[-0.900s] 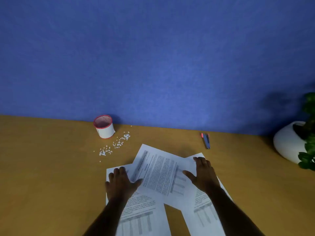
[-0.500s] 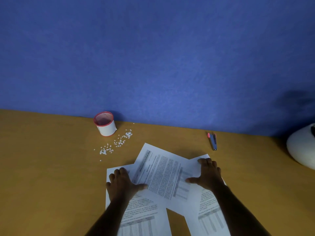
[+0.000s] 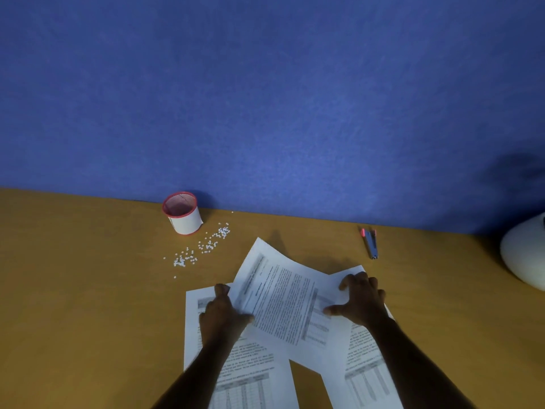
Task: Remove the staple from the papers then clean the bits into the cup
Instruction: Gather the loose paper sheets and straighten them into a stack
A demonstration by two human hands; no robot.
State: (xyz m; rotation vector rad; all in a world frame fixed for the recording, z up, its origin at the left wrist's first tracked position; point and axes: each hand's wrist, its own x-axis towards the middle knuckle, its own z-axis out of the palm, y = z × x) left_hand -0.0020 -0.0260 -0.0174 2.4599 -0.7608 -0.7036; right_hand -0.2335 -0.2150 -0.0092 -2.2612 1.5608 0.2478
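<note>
Three printed sheets point(image 3: 283, 305) lie fanned out on the wooden desk point(image 3: 88, 305), the middle one on top and tilted. My left hand point(image 3: 224, 314) rests flat on the left sheet, thumb at the middle sheet's edge. My right hand point(image 3: 359, 302) presses spread fingers on the right sheet and the middle sheet's corner. A white cup with a red rim point(image 3: 182, 214) stands upright at the back left. Several small white paper bits point(image 3: 203, 246) are scattered just right of and in front of it. A blue staple remover with a red end point(image 3: 370, 243) lies at the back right.
A blue wall point(image 3: 265, 98) rises behind the desk. A white rounded pot point(image 3: 525, 255) sits at the far right edge of the desk.
Both hands have slid slightly on the sheets, the right one curling its fingers. The view has shifted left, so the pot is now mostly cut off.
</note>
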